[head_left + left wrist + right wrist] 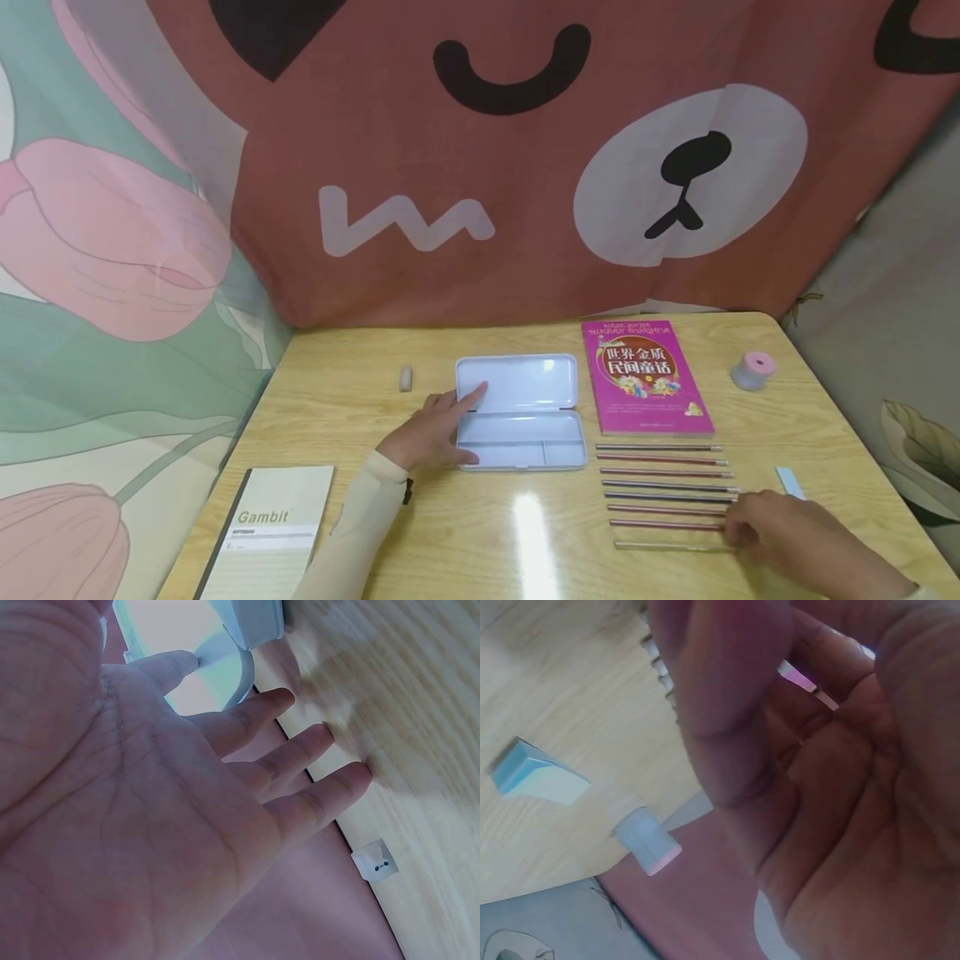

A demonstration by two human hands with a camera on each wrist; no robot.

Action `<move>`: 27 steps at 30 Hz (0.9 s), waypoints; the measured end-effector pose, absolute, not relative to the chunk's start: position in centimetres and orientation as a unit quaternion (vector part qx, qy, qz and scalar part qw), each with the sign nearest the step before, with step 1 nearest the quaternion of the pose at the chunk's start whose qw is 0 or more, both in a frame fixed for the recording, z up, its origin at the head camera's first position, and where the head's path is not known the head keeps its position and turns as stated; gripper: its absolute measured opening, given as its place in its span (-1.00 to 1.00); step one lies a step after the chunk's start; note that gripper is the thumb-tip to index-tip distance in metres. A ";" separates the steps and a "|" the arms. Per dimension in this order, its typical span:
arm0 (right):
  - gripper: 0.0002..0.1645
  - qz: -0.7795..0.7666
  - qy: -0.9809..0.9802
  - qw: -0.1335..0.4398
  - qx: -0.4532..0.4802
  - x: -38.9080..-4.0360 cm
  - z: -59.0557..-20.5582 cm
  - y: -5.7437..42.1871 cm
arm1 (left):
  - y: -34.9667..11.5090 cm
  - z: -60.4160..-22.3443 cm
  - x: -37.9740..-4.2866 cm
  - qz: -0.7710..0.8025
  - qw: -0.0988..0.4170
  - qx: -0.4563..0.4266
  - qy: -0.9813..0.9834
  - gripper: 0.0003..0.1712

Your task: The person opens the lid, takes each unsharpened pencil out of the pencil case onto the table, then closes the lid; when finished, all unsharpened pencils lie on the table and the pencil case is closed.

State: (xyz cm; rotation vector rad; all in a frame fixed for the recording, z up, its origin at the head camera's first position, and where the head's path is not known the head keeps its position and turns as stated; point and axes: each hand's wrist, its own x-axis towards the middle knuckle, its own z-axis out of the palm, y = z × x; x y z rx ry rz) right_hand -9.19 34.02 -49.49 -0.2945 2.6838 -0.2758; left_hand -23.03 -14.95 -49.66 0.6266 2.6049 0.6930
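A pale blue-white pencil case [517, 383] lies opened out, its divided tray [498, 428] nearer the person. My left hand [427, 429] touches its left side, one fingertip on the lid and the thumb at the tray's front corner. In the left wrist view the other fingers [304, 754] stretch out loosely beside the case [214, 682]. Several pencils [663, 472] lie in a row to the right. At the right end of the nearest, a yellowish pencil [667, 546], my right hand [787, 533] has curled fingers that pinch it; its end is hidden by them.
Behind the pencils lies a pink book [648, 379]. A pink-and-clear round container [753, 371] and a light blue block [789, 482] are at the right. A small eraser-like piece [406, 379] sits left of the case, a notebook [270, 525] at the front left.
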 end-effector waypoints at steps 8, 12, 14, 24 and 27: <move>-0.60 -0.098 0.965 0.217 -0.106 -9.2 -50.0 34.0 | -15.0 -49.7 -23.1 0.245 0.181 0.228 0.925 0.28; -0.63 -0.092 0.966 0.220 -0.097 -9.3 -50.1 33.9 | -14.9 -49.7 -23.1 0.242 0.179 0.228 0.926 0.28; -0.65 -0.091 0.967 0.219 -0.098 -9.4 -50.0 33.8 | -14.9 -49.7 -23.1 0.241 0.179 0.226 0.927 0.28; -0.66 -0.086 0.967 0.214 -0.106 -9.4 -49.9 33.8 | -14.9 -49.6 -23.1 0.245 0.184 0.224 0.925 0.27; -0.63 -0.085 0.969 0.205 -0.106 -9.4 -49.8 33.9 | -15.0 -49.7 -23.1 0.245 0.187 0.224 0.925 0.28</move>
